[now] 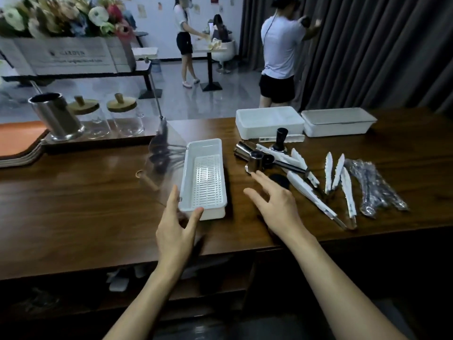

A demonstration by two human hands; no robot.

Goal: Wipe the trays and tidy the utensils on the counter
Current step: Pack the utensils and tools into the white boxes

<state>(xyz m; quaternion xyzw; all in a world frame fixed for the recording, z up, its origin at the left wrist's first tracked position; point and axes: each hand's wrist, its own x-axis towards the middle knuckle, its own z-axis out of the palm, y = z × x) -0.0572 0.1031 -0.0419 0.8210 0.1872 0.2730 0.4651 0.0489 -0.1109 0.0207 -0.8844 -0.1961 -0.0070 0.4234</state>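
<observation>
Two bare hands are out over the dark, glossy wooden counter [85, 212]. Taking the tray [204, 143] as the dial's centre, with 12 pointing away from the wearer:

The tray is a long white plastic box with a slotted insert in its floor, lying lengthwise mid-counter. Its clear lid [169, 141] stands swung open at 9 o'clock. Dark spoon-like shapes show through it, too blurred to name.

The left hand [176, 224] is at the 7 o'clock corner. Its thumb lies against the near rim and its fingers run straight up the left side by the lid — touching, not curled round anything.

The right hand [277, 207] hovers at 4 o'clock with its fingers fanned and straight, holding nothing. Its fingertips stop just short of a polished steel jigger [253, 160].

From 2 to 3 o'clock the utensils lie loose:
- a black tamper [280, 141] on a round steel base
- white tongs [335, 173] with saw-toothed edges, splayed apart
- a bundle of metal cutlery [375, 187] in crinkled clear wrap, farthest out

At 1 o'clock two white rectangular boxes [269, 125] sit side by side at the counter's far edge.

At 10 o'clock stand a brushed steel cup [56, 116] and two glass jars [125, 119] with knobbed wooden lids. Beyond them, near 9 o'clock, is a stack of round-cornered trays, the top one orange [19, 138].
</observation>
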